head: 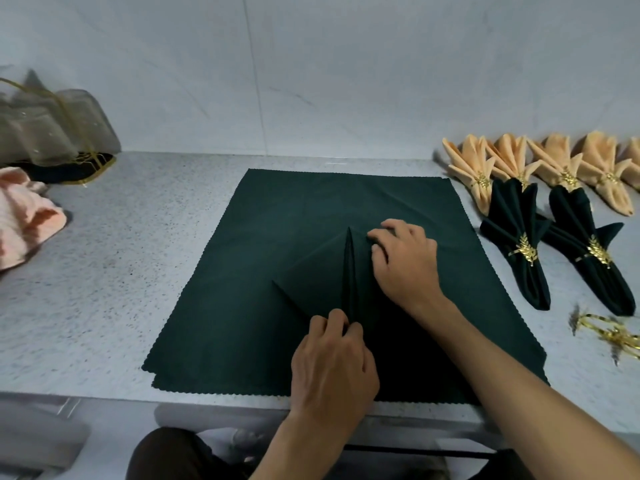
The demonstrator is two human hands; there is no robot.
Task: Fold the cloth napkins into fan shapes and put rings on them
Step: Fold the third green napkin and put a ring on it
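- Napkin (242,271), dark green, lies spread flat at the centre of the frame on our speckled counter (138,237); more scalloped edges peek out beneath its lower left corner, so it seems to top a stack.
- A raised pleat (349,271) stands up from the cloth just right of centre, running from the lower middle upward to a point.
- Our left hand (332,362), at the lower centre, pinches the near end of the pleat between thumb and fingers.
- Our right hand (405,261), right of centre, rests on the cloth just beside the pleat, fingers curled and gathering fabric near its upper end.
- Two finished green fans (519,244), each with a gold leaf ring (524,249), lie at the right of the frame, touching one another.
- Behind them, at the upper right, we see a row of peach fans (554,164), also ringed.
- Loose gold rings (616,336) lie at the lower right edge, blurred.
- At the left edge sits a crumpled pink cloth (24,220); above it, a sheer grey pouch (52,126) with gold cord.
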